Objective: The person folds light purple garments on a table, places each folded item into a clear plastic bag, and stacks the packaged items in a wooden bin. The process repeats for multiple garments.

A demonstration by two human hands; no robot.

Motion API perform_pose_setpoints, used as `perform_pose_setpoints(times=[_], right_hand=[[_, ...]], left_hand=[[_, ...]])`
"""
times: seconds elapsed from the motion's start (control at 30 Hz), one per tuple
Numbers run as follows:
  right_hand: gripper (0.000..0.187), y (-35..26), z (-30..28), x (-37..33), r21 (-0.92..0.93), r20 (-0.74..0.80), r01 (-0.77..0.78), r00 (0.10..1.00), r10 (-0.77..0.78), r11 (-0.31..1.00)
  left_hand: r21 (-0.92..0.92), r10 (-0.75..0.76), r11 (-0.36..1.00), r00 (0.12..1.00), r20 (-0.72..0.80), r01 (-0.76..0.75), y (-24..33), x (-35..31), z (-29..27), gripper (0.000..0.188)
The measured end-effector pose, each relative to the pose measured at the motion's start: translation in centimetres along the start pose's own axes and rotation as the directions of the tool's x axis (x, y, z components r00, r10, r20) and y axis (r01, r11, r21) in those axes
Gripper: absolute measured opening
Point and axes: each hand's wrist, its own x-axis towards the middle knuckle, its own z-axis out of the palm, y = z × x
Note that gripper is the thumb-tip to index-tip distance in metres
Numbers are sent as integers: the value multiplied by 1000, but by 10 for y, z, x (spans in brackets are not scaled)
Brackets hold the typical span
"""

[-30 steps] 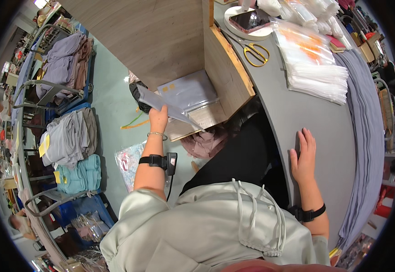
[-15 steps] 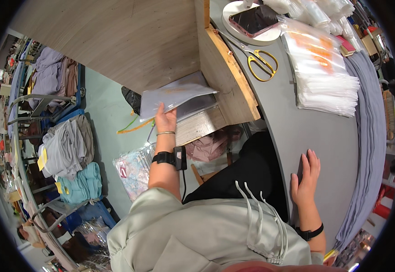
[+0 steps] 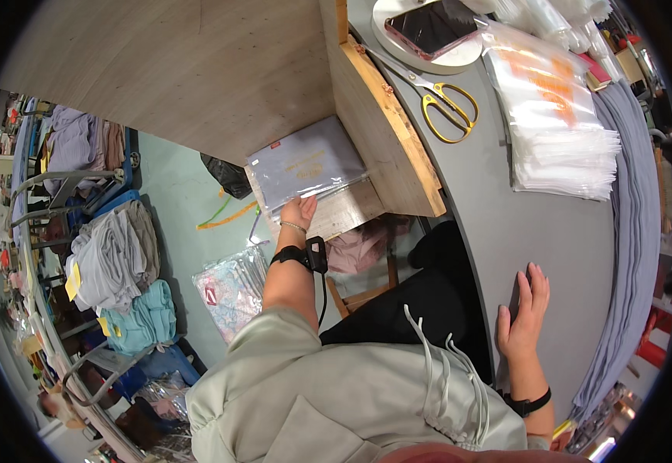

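A flat grey-lilac packet in clear plastic point(image 3: 297, 158), with gold print and a small red label, lies on the pale wooden shelf point(image 3: 344, 210) at my left. Just at the packet's near edge is my left hand point(image 3: 298, 211), fingers partly stretched and apart, fingertips by the plastic; nothing is visibly gripped. On the grey tabletop point(image 3: 540, 231) my right hand point(image 3: 523, 320) rests with its fingers extended, holding nothing. Yellow-handled scissors point(image 3: 449, 112) lie farther up the table, beside a stack of clear plastic bags point(image 3: 552, 116) with orange print.
A phone point(image 3: 428, 31) rests on a round white stand. Folded blue-grey fabric point(image 3: 635, 231) runs along the table's right edge. Plastic-wrapped patterned packets point(image 3: 232, 289) lie on the floor. Carts with folded garments point(image 3: 116, 251) stand at the left, and a tall wooden panel point(image 3: 182, 69) rises beyond the shelf.
The packet, earlier lifted and tilted in my left hand, now lies flat on the shelf. My left hand has drawn slightly back and right. The right hand has stayed on the table.
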Motion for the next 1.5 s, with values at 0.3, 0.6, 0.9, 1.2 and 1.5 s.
perform_pose_setpoints(times=[0.3, 0.6, 0.9, 1.2, 1.5], right_hand=[[59, -4, -1, 8, -10, -53, 16, 998, -16, 1000], [55, 1, 0, 5, 11, -98, 23, 995, -22, 1000], [44, 133, -46, -74, 347, -212, -126, 955, 208, 929], [19, 301, -96, -224, 259, -613, -713, 400, 682, 651], [17, 386, -124, -222, 191, -648, -877, 225, 728, 441]], left_hand=[[144, -66, 987, 998, -23, 69, -27, -13, -8, 26], [725, -289, -341, 801, 524, -598, -50, -14, -24, 15], [175, -723, -301, 344, 599, -937, -126, -211, 81, 40], [488, -806, 204, 137, 576, -848, -108, -415, 230, 35], [592, -933, 269, -52, 357, -760, -322, -493, 347, 43]])
